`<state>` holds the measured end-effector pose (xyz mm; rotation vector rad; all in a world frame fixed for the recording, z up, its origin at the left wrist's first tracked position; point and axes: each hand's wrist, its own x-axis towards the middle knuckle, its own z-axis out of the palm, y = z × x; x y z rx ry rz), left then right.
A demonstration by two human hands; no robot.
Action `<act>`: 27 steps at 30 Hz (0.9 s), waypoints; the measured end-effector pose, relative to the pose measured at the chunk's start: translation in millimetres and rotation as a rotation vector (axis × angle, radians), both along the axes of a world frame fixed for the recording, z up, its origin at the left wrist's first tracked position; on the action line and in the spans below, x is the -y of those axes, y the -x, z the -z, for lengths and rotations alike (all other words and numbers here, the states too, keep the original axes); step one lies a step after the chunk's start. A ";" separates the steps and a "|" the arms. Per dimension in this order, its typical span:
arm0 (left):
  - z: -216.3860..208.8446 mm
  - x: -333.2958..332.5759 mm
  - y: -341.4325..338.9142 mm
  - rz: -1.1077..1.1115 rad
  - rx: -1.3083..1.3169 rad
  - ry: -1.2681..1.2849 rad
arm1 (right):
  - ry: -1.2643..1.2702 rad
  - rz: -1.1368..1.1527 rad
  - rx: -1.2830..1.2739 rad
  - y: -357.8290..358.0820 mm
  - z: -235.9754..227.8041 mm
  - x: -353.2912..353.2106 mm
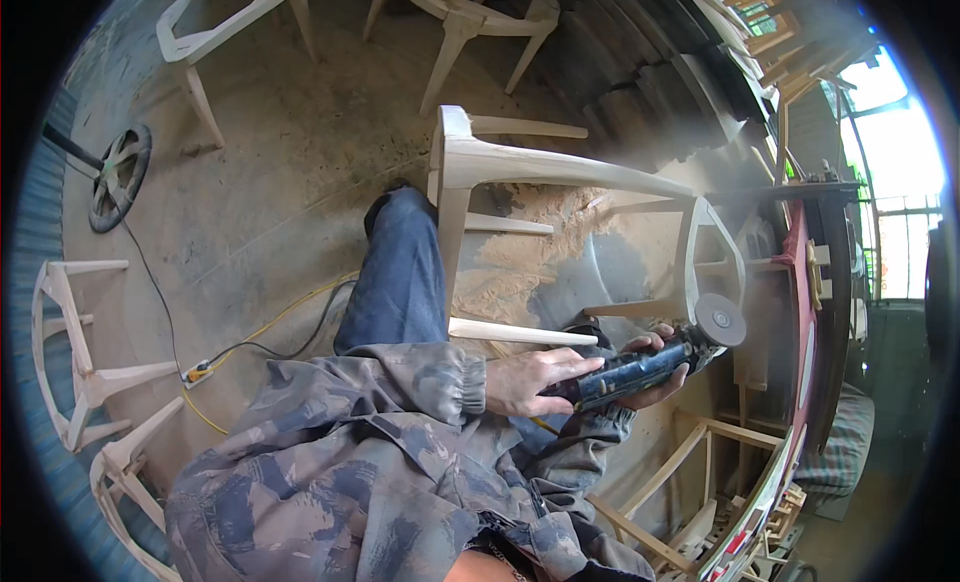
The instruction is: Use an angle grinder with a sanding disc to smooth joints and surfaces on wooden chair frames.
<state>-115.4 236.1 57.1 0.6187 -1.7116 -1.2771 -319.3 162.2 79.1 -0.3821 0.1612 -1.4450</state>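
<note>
Sleeves [440,377] are covering both arms; left hand [530,380] and right hand [658,393] are wrapping the grinder [632,373] beside a chair frame [560,168], inward from the left edge of the floor [270,207]; grinding is seemingly ongoing, remainder unclear.

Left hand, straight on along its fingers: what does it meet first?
Along the grinder, the left hand would likely meet the right hand first, wrapped round the body near the disc; exact depth is unclear.
</note>
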 end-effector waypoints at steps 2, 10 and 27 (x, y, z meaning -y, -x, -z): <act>-0.2 -6.2 2.1 0.007 -0.023 0.032 | 0.092 -0.133 0.033 -0.5 -1.4 0.8; 1.9 -16.1 2.5 -0.077 -0.021 -0.073 | -0.069 0.012 -0.206 -13.8 -5.9 9.1; 138.7 204.2 -205.6 -0.748 -0.944 -0.880 | 0.437 0.136 -2.103 -128.9 -38.7 12.7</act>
